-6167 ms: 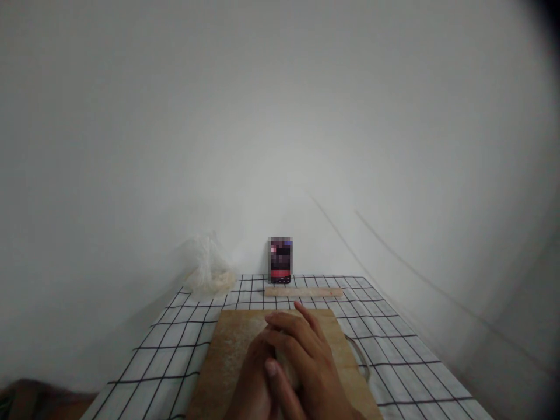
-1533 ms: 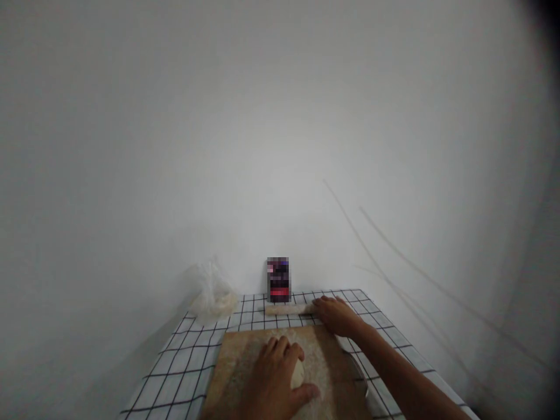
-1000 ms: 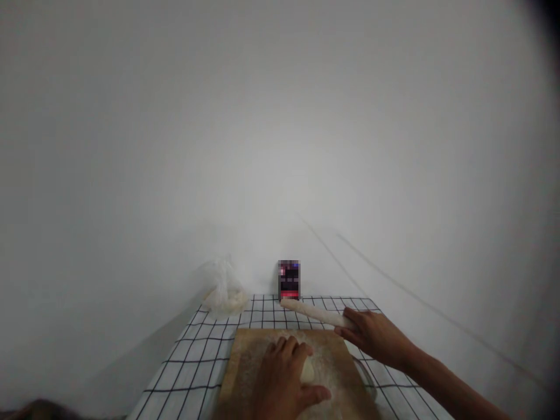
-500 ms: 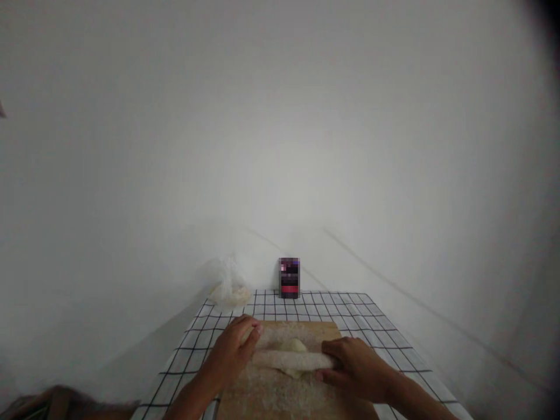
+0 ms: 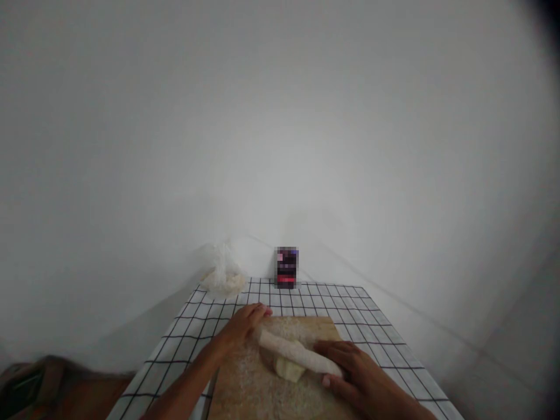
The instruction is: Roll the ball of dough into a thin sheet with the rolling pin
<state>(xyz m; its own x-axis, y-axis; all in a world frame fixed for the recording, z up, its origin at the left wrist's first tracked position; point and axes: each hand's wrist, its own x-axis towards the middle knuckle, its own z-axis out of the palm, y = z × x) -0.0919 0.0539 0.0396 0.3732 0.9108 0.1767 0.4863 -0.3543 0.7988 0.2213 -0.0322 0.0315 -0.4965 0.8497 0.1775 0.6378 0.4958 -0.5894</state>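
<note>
A flour-dusted rolling pin (image 5: 301,353) lies slantwise across a piece of pale dough (image 5: 289,370) on the floury wooden board (image 5: 254,396). My right hand (image 5: 352,368) grips the pin's right end, thumb on the near side and fingers on the far side. At the board's far left corner rests my left hand (image 5: 250,321), fingers stretched forward, apart from the pin's left end. The pin hides the middle of the dough; part of it shows on the near side.
A checked tablecloth (image 5: 363,326) covers the table under the board. At the back left sits a clear plastic bag (image 5: 224,279) with pale contents. A dark, pixelated box-shaped item (image 5: 286,268) stands against the white wall. Brown furniture (image 5: 52,379) shows at lower left.
The rolling pin has turned from nearly level to slanted, its right end nearer me. My right hand has moved with it. More dough shows on the near side. The whole view has shifted slightly.
</note>
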